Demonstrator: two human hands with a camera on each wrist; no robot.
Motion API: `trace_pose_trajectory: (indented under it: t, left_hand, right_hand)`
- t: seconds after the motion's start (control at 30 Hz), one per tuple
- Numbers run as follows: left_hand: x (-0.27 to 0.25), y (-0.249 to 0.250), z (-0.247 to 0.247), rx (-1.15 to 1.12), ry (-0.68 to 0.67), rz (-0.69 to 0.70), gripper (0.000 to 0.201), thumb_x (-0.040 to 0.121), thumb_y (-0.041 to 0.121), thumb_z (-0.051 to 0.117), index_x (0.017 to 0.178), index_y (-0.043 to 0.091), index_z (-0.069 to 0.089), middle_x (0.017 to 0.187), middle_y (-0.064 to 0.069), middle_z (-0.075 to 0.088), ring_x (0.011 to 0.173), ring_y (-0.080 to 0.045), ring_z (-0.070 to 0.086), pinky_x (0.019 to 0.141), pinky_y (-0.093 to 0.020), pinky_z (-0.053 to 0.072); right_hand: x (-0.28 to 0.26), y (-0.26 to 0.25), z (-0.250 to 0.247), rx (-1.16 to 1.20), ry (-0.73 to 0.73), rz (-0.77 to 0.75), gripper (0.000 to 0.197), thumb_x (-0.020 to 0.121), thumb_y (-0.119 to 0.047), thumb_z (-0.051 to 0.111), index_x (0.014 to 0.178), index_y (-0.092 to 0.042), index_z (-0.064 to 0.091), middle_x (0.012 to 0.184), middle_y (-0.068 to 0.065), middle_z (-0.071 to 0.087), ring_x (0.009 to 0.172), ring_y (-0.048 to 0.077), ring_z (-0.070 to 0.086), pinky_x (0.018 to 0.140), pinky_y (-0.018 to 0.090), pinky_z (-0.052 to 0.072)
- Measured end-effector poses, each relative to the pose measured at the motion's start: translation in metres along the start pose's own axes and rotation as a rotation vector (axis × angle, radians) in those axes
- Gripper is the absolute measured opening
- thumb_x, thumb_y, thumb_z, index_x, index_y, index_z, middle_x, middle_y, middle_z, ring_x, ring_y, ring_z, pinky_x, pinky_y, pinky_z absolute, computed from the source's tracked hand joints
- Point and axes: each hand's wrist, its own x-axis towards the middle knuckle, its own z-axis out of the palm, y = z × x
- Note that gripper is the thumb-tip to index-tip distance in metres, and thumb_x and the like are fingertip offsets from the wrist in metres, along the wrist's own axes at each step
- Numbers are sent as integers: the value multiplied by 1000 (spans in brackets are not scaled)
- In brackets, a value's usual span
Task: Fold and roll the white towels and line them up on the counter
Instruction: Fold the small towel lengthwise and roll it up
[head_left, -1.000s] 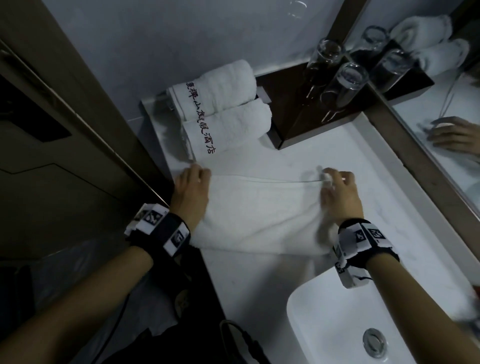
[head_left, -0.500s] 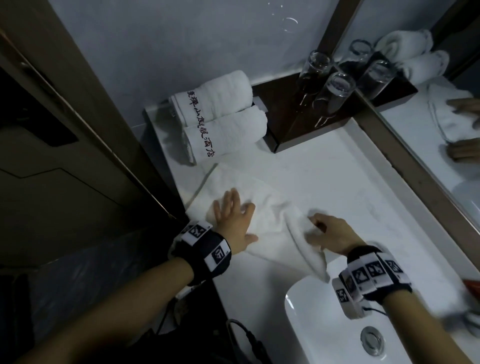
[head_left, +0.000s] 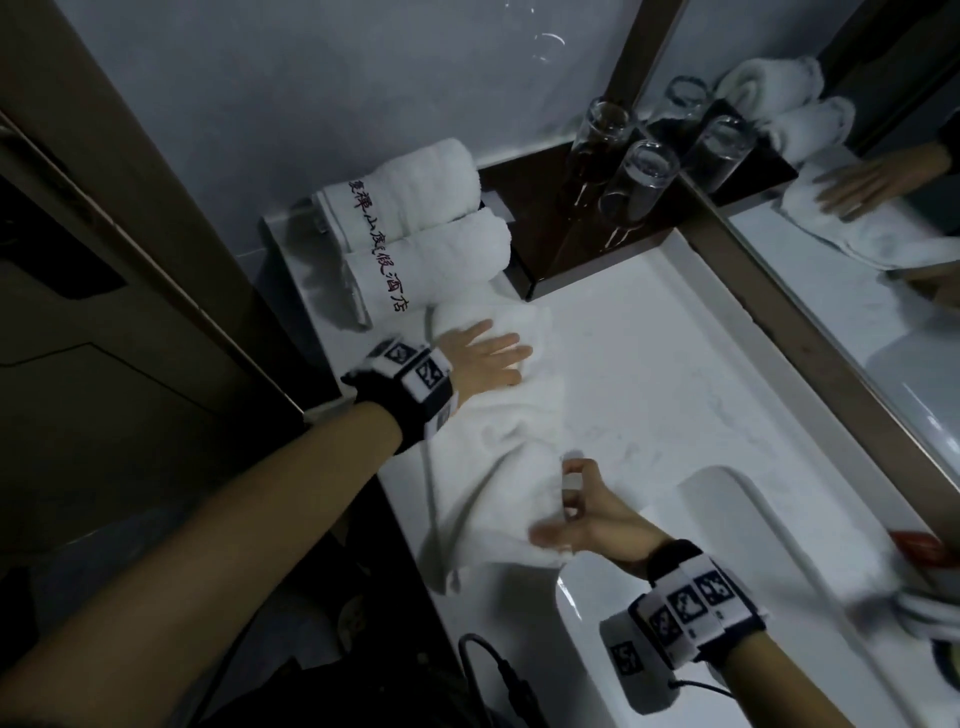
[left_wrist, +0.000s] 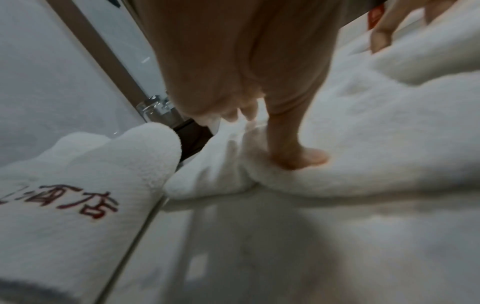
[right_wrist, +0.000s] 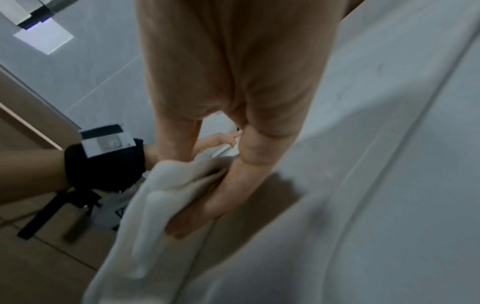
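**Loose towel stretched along the counter edge, one hand at each end**

Thick white terry, soft and rumpled: a loose towel (head_left: 498, 441) lying in a long crumpled band on the pale, faintly veined stone counter (head_left: 675, 374), from just below the rolled pair down to the corner of the sink (head_left: 727, 597). Deep folds and ridges along its length, fluffy nap plain in the left wrist view (left_wrist: 376, 127).

Behind it, against the grey wall: two rolled towels (head_left: 415, 228), fat cylinders of the same white terry, side by side and touching, each with dark red stitched characters running across the near end. Nearer roll just beside the far end of the loose towel (left_wrist: 78, 185).

To the right of the rolls, a dark glossy tray (head_left: 571, 260) holding two clear drinking glasses (head_left: 634, 182), tall and round, doubled in the mirror (head_left: 857, 260).

Left hand (head_left: 483, 358): flat on the far end of the loose towel, fingers straight and slightly spread, thumb (left_wrist: 298, 156) pressed down into the pile.

Right hand (head_left: 587, 519): at the near end by the sink, thumb and fingers (right_wrist: 202, 205) closed on a bunched fold of cloth (right_wrist: 161, 195), pinching it up off the counter. Smooth white basin directly below the wrist.
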Motion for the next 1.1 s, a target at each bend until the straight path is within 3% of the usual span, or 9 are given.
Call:
trace_pose_trajectory:
  t: [0.1,0.33,0.47,0.57,0.67,0.77,0.87,0.97,1.1]
  left_hand:
    - [-23,33,10,-107,192,-94,63,82,0,16,144,13,19,157,-11,-3,145,-27,2,117,-41,2]
    - [-70,122,68,-586,427,-266,34,91,30,39,118,11,45,120,-8,46,107,-27,50,94,-38,38]
    - [-83,142,81,-618,389,-226,85,69,67,41,135,14,32,133,-1,39,122,-21,36,106,-34,25]
    - [-80,156,84,-535,356,-277,94,71,53,57,144,14,13,143,-3,25,128,-24,26,107,-37,15]
    - [-77,163,81,-482,332,-293,87,73,30,56,144,11,7,147,-8,16,130,-27,18,109,-40,11]
    - [-81,165,80,-453,257,-228,81,73,16,52,143,13,11,149,-10,10,134,-28,11,111,-42,9]
    - [-89,161,81,-407,279,-185,66,74,8,47,137,15,26,145,-8,20,133,-26,20,108,-38,17]
    - [-98,157,83,-349,285,-100,52,76,6,46,127,11,36,130,-9,36,120,-25,35,98,-34,24]
    - [-112,140,81,-493,202,-1,46,85,4,45,131,7,44,124,-14,45,117,-25,40,99,-31,30]
  right_hand:
    - [1,6,11,138,54,-17,71,70,5,75,117,-16,27,105,18,57,87,23,62,62,30,54]
    - [-5,14,22,217,144,-37,58,79,4,66,116,-18,27,105,19,56,86,25,62,61,33,56]
    - [-13,20,21,276,217,-119,62,79,6,65,115,-27,27,99,18,60,79,21,62,60,30,56]
    - [-23,25,18,231,238,-225,48,74,-5,74,102,-30,45,101,8,62,81,17,61,66,26,53]
    - [-36,29,15,-58,237,-281,51,54,-30,86,99,-27,62,114,-9,60,99,7,56,79,18,45]
    - [-38,41,11,-318,259,-323,56,59,-10,87,107,-18,60,116,4,54,100,25,58,88,32,50]
    - [-44,50,17,-642,411,-482,37,74,-7,75,106,-14,59,123,4,42,91,20,53,75,29,52]
    - [-44,59,23,-1179,505,-770,41,59,-6,83,96,-7,68,119,13,60,83,25,65,56,27,53]
    - [-48,53,24,-1346,500,-966,26,57,-13,85,80,-10,73,104,3,71,100,22,67,73,25,56]
